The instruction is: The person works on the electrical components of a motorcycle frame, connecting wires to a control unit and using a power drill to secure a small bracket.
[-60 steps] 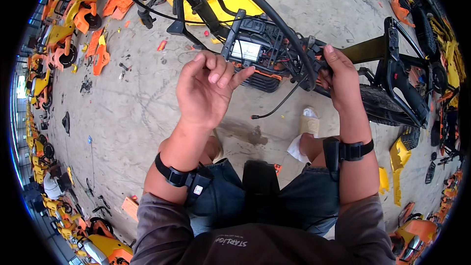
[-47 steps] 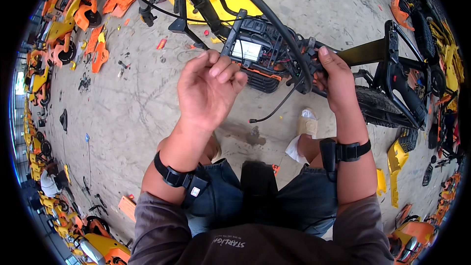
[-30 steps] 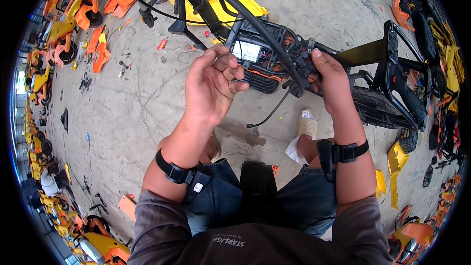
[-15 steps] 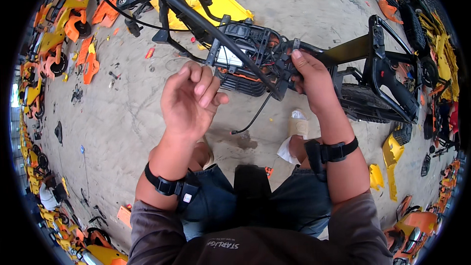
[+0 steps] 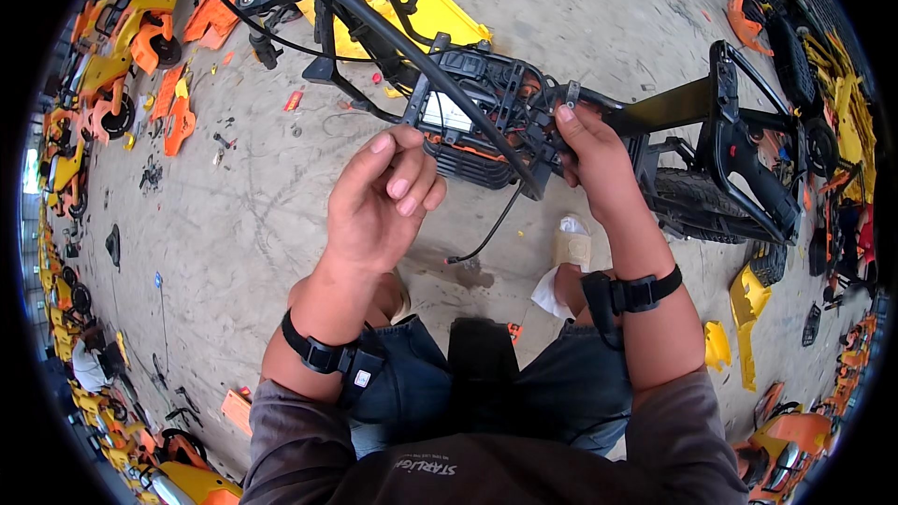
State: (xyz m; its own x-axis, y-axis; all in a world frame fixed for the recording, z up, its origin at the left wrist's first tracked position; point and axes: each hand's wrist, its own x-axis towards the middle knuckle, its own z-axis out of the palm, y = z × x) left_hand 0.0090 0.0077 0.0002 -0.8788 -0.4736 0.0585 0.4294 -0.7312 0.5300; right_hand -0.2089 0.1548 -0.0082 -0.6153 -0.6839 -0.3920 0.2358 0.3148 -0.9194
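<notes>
The right hand [image 5: 587, 154] is clamped on the end of a black and orange electrical box [image 5: 477, 126] fixed into a black scooter frame [image 5: 692, 108], thumb on top and fingers wrapped round the tangle of wires there. The box sits at the middle of the frame, just beyond both hands and above the concrete floor [image 5: 262, 215]. The left hand [image 5: 383, 196] hovers just short of the box, touching nothing, with its fingers curled loosely inward and the thumb apart from them; I cannot tell whether anything small lies in the palm. A thin black cable [image 5: 486, 229] hangs free from under the box, its bare end dangling over the floor near the person's foot [image 5: 569, 248]. Judging by this, the work is on the box's wiring, and doing it well means keeping the right hand firm so the frame does not twist while the left comes in. The left hand should take one wire or plug at a time, gripping the plug body rather than tugging the cable (the loose cable could snag as it swings). Orange and yellow plastic panels [image 5: 131, 28] lie scattered well apart from the work, along the floor's edges.
</notes>
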